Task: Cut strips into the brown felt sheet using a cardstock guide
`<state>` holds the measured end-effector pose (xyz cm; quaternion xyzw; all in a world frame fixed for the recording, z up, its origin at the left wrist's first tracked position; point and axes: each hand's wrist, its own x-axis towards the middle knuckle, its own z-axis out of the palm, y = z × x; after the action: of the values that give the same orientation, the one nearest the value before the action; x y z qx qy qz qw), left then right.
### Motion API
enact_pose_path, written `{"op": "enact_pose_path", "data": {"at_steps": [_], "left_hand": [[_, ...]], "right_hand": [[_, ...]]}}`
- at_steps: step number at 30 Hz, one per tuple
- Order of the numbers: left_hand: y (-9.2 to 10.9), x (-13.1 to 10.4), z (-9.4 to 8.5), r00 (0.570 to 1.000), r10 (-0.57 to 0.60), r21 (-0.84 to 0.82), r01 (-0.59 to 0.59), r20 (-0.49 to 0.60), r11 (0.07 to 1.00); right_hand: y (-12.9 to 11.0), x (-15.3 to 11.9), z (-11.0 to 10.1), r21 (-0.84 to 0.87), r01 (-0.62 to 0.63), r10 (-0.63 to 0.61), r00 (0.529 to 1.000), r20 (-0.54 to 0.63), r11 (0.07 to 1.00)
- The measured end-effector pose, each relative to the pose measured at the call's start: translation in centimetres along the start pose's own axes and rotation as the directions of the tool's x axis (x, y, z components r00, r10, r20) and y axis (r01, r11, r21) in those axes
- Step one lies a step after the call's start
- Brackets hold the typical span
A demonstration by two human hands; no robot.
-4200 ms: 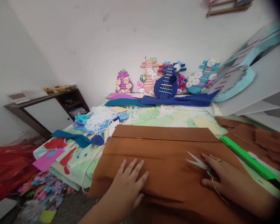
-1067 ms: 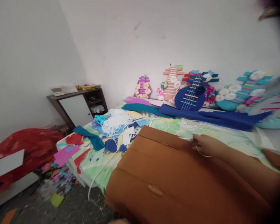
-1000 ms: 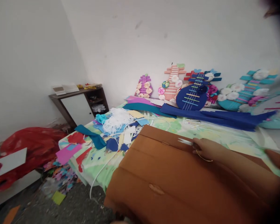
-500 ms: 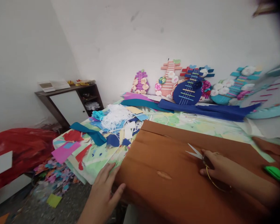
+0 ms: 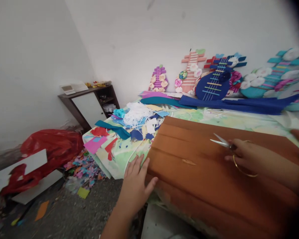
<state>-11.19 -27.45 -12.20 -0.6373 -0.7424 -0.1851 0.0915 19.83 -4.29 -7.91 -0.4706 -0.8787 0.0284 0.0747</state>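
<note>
A large sheet of brown fabric (image 5: pixel 204 179) lies over the front of the table, with a small slit-like hole near its middle. My left hand (image 5: pixel 137 179) rests at the sheet's left edge, fingers spread, holding nothing. Over the right part of the fabric, my right hand (image 5: pixel 241 152) is closed round the handles of a pair of scissors (image 5: pixel 221 142). The blades point left and stand slightly apart above the fabric. A thin gold bangle (image 5: pixel 241 171) hangs at the right wrist.
Handmade felt lutes, one of them a dark blue lute (image 5: pixel 211 86), lean on the wall. White string (image 5: pixel 137 114) and felt scraps cover the table's left end. A low cabinet (image 5: pixel 88 108), a red plastic bag (image 5: pixel 52 146) and scattered paper scraps (image 5: pixel 87 166) are at left.
The view has swung left and down, so everything shifts in the picture. The scissors have turned a little and their blades look closer together. My left hand stays by the fabric's edge.
</note>
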Motion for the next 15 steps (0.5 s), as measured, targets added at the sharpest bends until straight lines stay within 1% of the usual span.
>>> {"op": "enact_pose_path", "data": {"at_steps": [3,5,8,11,13,15], "left_hand": [[-0.4,0.9,0.0,0.996,0.049,0.018,-0.051,0.077,0.999],[-0.8,1.3,0.3,0.995,0.070,0.014,-0.071,0.071,0.997],[-1.1,1.6,0.9,0.996,0.083,0.012,-0.083,0.025,0.996],[-1.5,1.7,1.6,0.995,0.101,0.053,-0.101,0.007,0.993],[-2.2,1.8,2.3,0.992,0.123,0.076,-0.122,-0.007,0.990],[-3.3,1.8,3.3,0.989,0.146,0.090,-0.142,-0.032,0.986]], "right_hand": [[-1.6,-2.1,-0.7,-0.027,-0.006,0.010,0.984,0.175,1.000],[-1.5,-2.9,-1.2,-0.044,-0.035,0.044,0.977,0.209,0.998],[-0.1,-3.4,-1.9,-0.079,-0.126,0.137,0.981,0.141,0.989],[1.2,-3.6,-2.3,-0.113,-0.215,0.223,0.973,0.067,0.970],[1.4,-3.9,-2.4,-0.112,-0.245,0.251,0.967,0.039,0.963],[1.5,-4.2,-2.4,-0.095,-0.258,0.261,0.965,0.019,0.961]]}}
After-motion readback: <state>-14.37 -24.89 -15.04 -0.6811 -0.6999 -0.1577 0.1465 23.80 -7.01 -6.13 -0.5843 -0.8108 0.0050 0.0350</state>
